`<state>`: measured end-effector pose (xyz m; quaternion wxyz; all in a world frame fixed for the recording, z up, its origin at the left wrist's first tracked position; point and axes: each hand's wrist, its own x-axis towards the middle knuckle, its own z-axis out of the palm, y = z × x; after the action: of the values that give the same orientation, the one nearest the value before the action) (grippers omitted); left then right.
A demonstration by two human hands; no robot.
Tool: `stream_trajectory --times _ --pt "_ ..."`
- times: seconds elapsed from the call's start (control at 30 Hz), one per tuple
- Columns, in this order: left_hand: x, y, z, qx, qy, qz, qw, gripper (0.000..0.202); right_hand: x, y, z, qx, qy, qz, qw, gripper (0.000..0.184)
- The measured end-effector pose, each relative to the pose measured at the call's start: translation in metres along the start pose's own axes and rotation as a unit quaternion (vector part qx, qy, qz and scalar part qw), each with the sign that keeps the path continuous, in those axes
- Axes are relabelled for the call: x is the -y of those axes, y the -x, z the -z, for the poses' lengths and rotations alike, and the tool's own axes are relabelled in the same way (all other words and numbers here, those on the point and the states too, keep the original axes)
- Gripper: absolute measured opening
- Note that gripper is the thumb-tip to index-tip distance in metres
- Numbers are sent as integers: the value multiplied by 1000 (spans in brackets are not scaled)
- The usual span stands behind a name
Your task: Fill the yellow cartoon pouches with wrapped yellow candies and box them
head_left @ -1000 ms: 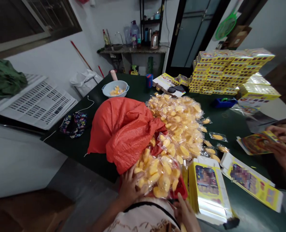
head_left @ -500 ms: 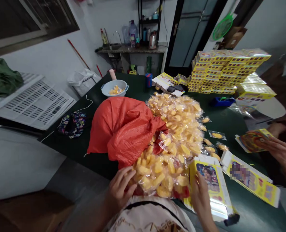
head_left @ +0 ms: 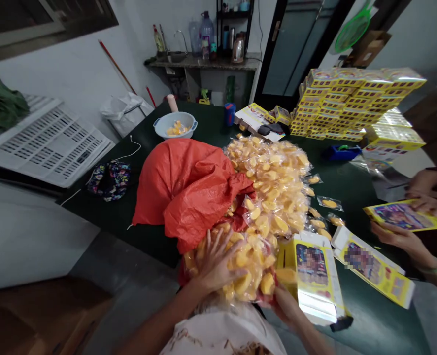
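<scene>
My left hand [head_left: 218,264] lies with spread fingers on top of a heap of clear-wrapped yellow pieces [head_left: 253,246], at the table's near edge. At the heap's lower right is my right hand [head_left: 285,300]; its fingers are mostly hidden by the packets and the red cloth under them. Just right of that hand lies a yellow printed box [head_left: 316,276] with its end flaps open. A large red sack [head_left: 188,185] slumps beside the heap on the left, its mouth towards the packets.
Across the table, a co-worker's hands [head_left: 406,241] hold a flat printed carton [head_left: 406,215]. Another carton [head_left: 373,266] lies nearer. Stacked yellow boxes [head_left: 351,106], a blue tape dispenser [head_left: 342,153], a pale blue basin [head_left: 176,129] and a floral cloth item [head_left: 109,180] stand around.
My left hand has moved right, from the heap's side onto the packets. My right hand has left the box for the heap's edge. The co-worker's carton is now held up in both hands.
</scene>
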<state>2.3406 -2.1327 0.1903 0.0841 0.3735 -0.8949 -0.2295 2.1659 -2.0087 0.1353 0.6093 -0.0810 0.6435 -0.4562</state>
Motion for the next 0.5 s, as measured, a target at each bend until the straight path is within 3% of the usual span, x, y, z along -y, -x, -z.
stream_trajectory --times 0.17,0.27,0.5 --pt "-23 8 20 9 32 -23 999 63 -2 27 21 -12 -67 -83 994 40" --pt "-40 22 26 24 50 -25 998 61 -5 49 33 -26 -99 -101 990 37" --pt "-60 54 13 59 103 -94 989 63 -41 105 35 -108 -143 -78 981 31"
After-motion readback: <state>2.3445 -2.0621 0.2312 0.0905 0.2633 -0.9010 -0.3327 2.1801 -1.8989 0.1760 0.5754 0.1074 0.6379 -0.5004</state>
